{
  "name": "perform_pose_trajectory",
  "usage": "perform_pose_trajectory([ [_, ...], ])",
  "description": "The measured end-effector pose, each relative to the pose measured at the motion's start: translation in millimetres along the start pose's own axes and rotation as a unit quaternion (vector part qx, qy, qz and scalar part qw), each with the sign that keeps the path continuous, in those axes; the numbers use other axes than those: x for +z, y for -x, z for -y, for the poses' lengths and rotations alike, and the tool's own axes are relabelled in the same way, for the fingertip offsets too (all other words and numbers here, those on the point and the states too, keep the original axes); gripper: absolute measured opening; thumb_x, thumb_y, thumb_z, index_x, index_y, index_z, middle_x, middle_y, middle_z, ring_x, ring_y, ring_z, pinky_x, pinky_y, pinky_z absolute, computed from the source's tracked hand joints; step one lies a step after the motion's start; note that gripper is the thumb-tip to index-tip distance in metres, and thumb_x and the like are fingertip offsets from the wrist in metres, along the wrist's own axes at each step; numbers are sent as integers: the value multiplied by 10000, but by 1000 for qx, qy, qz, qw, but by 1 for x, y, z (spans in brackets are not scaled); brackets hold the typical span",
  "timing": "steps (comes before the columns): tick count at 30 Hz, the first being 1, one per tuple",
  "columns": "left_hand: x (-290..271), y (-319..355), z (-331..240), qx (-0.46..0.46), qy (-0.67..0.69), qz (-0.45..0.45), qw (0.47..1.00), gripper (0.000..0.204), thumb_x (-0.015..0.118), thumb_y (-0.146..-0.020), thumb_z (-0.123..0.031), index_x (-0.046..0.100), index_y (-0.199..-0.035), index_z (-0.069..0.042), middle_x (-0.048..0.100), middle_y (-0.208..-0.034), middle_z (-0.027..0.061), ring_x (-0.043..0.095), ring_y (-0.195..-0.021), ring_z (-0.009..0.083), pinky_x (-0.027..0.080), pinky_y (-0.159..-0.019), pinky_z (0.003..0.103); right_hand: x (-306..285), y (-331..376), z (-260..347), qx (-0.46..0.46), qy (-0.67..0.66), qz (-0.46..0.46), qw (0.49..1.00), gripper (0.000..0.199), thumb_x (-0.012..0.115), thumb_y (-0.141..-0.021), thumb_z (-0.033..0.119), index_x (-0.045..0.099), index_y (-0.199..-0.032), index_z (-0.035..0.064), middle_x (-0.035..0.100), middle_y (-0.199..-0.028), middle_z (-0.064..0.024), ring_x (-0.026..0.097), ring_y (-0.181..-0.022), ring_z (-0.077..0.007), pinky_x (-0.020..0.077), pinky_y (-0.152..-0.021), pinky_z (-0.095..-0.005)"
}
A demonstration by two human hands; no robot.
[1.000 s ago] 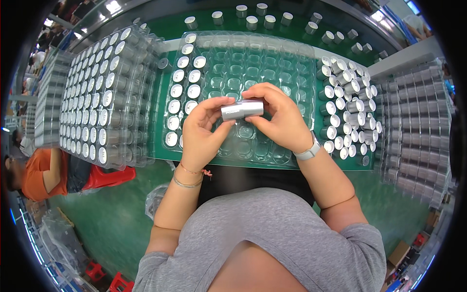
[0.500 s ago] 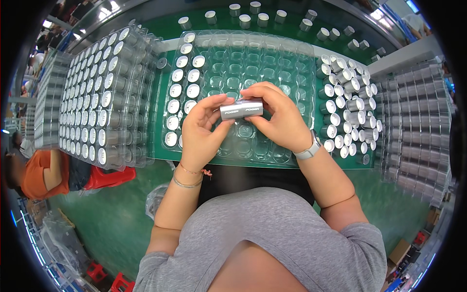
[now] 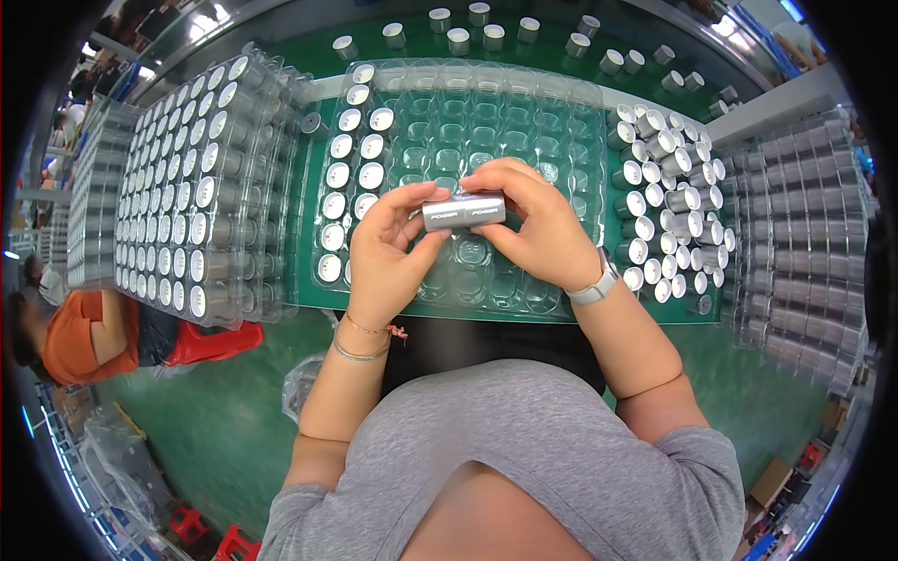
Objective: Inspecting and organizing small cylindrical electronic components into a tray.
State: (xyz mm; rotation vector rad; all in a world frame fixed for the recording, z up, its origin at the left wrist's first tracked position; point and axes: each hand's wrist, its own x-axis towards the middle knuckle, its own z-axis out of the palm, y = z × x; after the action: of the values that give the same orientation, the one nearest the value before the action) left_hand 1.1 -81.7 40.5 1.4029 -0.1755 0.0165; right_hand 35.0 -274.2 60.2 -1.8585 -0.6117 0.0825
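Observation:
Two short silver-grey cylinders are held end to end in front of me, over a clear plastic tray (image 3: 544,148). My left hand (image 3: 385,248) pinches the left cylinder (image 3: 443,217) between thumb and fingers. The right cylinder (image 3: 486,206) is gripped the same way by my right hand (image 3: 538,229). Their facing ends meet, or nearly so, with a thin seam between them. White-topped cylinders (image 3: 332,205) stand in the tray's left columns. Bare moulded pockets show in its middle and right part, some hidden behind my hands.
Stacked trays full of white-topped cylinders (image 3: 201,187) rise on the left. Many loose cylinders (image 3: 639,227) crowd the table's right side, beside more stacked trays (image 3: 795,252). Beyond the tray, spaced cylinders (image 3: 493,37) stand on a green strip. A person in orange (image 3: 89,332) is at far left.
The spaced cylinders on the far green strip have shifted slightly left. The person in orange has moved a little. My hands and the two cylinders stay almost still.

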Motion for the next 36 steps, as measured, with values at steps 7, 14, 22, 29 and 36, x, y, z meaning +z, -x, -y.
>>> perform_pose_trajectory([
  [7, 1, 1, -1, 4, 10, -5, 1000, 467, 603, -784, 175, 501, -1216, 28, 577, -1185, 154, 562, -1137, 219, 505, -959, 324, -2, 1, -3, 13, -34, 15, 999, 437, 665, -751, -102, 592, -1155, 46, 536, -1166, -75, 565, -1082, -183, 523, -851, -279],
  [14, -4, 2, -1, -36, 23, -10, 999, 272, 551, -918, 5, 520, -1183, 56, 615, -1101, 151, 636, -920, 180, 557, -782, 292, -2, 2, 3, 158, -233, -16, 959, 269, 465, -1003, 223, 558, -1164, 29, 636, -807, -54, 590, -668, -83, 460, -612, -210],
  [22, -2, 0, -2, -40, 64, -22, 997, 257, 556, -932, -17, 522, -1177, 55, 624, -1037, 99, 622, -819, 109, 535, -715, 226, -1, -2, -8, 173, -297, -1, 939, 271, 451, -1014, 278, 566, -1064, 38, 633, -885, -48, 572, -647, -78, 418, -554, -192],
  [29, -9, 3, -5, -49, 42, 1, 998, 254, 545, -943, -42, 544, -1181, 48, 608, -1086, 93, 604, -830, 97, 513, -721, 213, -1, -6, -2, 230, -392, -26, 890, 300, 514, -989, 236, 539, -1193, 18, 619, -969, -53, 588, -737, -101, 456, -637, -210],
  [36, -9, 2, 0, -9, 111, 15, 994, 305, 652, -839, 47, 587, -1137, 50, 589, -1103, 88, 617, -985, 157, 522, -803, 254, -14, -58, 22, 111, -104, -8, 988, 436, 635, -893, 87, 484, -1288, -20, 637, -1065, -85, 626, -859, -112, 492, -720, -230],
])
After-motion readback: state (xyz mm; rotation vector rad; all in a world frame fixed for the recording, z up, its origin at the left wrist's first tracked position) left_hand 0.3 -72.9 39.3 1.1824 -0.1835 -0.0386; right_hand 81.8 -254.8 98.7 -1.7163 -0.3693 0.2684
